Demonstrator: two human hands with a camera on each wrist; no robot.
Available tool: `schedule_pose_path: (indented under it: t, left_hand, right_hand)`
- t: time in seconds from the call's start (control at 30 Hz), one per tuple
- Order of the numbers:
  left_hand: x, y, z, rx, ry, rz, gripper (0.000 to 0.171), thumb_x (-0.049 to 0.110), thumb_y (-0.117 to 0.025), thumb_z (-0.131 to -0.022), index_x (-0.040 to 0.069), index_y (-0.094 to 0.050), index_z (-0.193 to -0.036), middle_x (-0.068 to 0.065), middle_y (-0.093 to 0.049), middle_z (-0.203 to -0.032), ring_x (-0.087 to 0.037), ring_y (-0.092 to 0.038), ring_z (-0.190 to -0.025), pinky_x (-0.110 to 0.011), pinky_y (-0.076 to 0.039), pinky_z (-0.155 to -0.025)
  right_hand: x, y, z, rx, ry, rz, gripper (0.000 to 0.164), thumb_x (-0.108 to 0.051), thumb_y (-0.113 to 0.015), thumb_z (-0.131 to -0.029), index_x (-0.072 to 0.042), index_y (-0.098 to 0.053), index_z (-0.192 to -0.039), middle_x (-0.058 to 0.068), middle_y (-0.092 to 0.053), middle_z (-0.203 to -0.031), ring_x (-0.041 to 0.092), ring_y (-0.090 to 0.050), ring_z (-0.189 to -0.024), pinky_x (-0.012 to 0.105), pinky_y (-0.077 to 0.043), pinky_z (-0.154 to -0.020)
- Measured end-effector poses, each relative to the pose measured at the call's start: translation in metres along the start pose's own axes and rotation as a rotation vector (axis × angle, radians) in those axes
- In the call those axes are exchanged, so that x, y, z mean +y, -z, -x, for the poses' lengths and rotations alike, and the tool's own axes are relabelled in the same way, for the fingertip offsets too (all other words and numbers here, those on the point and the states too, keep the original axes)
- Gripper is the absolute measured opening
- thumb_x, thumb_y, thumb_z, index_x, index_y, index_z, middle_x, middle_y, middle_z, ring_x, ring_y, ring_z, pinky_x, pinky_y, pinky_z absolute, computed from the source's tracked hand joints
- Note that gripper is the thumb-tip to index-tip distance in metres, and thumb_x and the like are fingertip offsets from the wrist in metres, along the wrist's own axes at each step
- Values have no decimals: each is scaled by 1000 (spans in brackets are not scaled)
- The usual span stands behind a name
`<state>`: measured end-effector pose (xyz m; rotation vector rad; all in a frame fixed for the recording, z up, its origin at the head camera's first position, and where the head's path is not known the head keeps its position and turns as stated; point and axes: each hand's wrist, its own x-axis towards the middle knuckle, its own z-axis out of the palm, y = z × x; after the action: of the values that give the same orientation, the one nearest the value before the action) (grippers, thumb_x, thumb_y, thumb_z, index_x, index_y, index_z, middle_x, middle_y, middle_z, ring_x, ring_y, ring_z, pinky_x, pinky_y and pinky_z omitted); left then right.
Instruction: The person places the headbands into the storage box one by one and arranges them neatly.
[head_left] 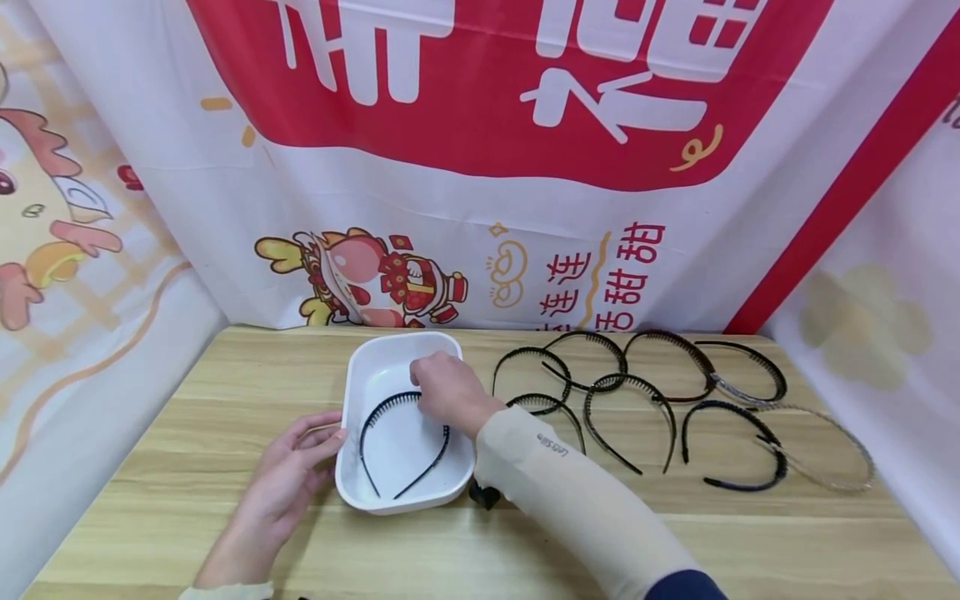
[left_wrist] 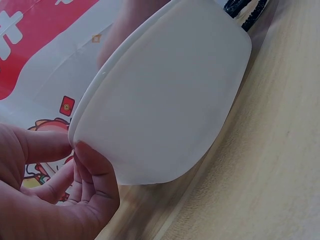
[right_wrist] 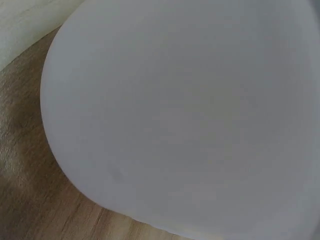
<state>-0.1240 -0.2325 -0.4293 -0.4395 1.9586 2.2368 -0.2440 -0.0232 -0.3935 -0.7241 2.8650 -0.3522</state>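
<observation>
A white plastic tray is on the wooden table, and a black toothed headband lies inside it with its two ends toward me. My left hand pinches the tray's left rim between thumb and fingers, seen closely in the left wrist view against the white tray wall. Inside the tray, my right hand grips the upper right part of the headband's arc; its fingertips are partly hidden. The white tray surface fills most of the right wrist view, where no fingers show.
Several headbands lie loosely to the right, some overlapping, including a dark padded one and a pale beaded one. A small black thing sits partly under my right forearm. A printed cloth hangs along the table's back edge.
</observation>
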Motion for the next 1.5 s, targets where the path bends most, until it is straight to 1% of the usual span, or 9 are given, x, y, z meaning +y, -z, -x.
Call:
schedule_pose_path:
  t: [0.17,0.37,0.53,0.73,1.03,1.2,1.3,1.37,1.5]
  left_hand:
    - [1,-1,0,-4,-5,2,26,6,-67,-104,22,-65,-125,12,-74,-99,-6,-69,-97,-25,-58,-86]
    - [2,-1,2,-4,-8,1,27,6,-67,-104,20,-65,-126,12,-74,-99,-6,-69,-97,-25,-58,-86]
    - [2,-1,2,-7,-5,1,26,7,-67,-104,22,-65,-125,12,-74,-99,-5,-69,-97,-25,-58,-87]
    - [2,-1,2,-6,0,0,25,7,-67,-104,24,-66,-122,13,-74,-99,-5,-69,-97,-25,-58,-86]
    - [1,0,1,-10,1,-6,27,7,-67,-104,20,-65,-127,11,-74,-100,-6,-69,-98,-25,-59,-86]
    - [0,0,0,-14,0,-8,28,7,-67,-104,20,-64,-129,12,-74,-101,-6,-69,-98,-25,-59,-85]
    - [0,0,0,-14,5,-9,28,8,-67,-104,20,-64,-129,12,-74,-101,-7,-69,-98,-26,-59,-86]
    - [0,0,0,-15,9,-9,27,8,-67,-104,20,-64,-128,12,-74,-101,-7,-69,-99,-26,-59,-86]
    - [0,0,1,-13,8,-11,26,8,-67,-105,21,-65,-127,12,-74,-102,-6,-69,-99,-26,-59,-86]
  right_hand:
    - [0,0,-2,12,-14,2,23,-7,-76,-96,-12,-75,-119,2,-77,-109,13,-66,-90,26,-59,-79]
    - [0,0,-2,26,-16,28,18,-9,-77,-96,-12,-76,-114,2,-77,-104,13,-66,-87,26,-59,-77]
    - [-1,-2,-3,31,-14,42,18,-9,-75,-98,-12,-76,-116,2,-77,-105,13,-66,-86,25,-59,-75]
    - [0,-4,-2,49,-10,52,19,-8,-75,-98,-13,-76,-115,3,-78,-107,14,-68,-88,27,-60,-76]
    - [0,-6,-1,84,-41,-1,22,-5,-72,-98,-11,-75,-119,5,-79,-112,15,-71,-95,28,-63,-83]
    - [1,-7,-1,111,-64,-60,29,-2,-72,-97,-11,-74,-125,6,-78,-121,16,-72,-101,28,-63,-87]
    - [2,-7,0,142,-70,-125,30,0,-70,-98,-10,-73,-126,7,-77,-122,15,-71,-103,28,-63,-88]
    - [3,-7,1,178,-64,-185,28,0,-68,-100,-9,-74,-125,6,-77,-118,15,-70,-102,27,-62,-86]
    - [6,-7,4,247,-55,-365,21,-4,-68,-102,-8,-76,-121,3,-77,-109,13,-68,-97,24,-60,-83]
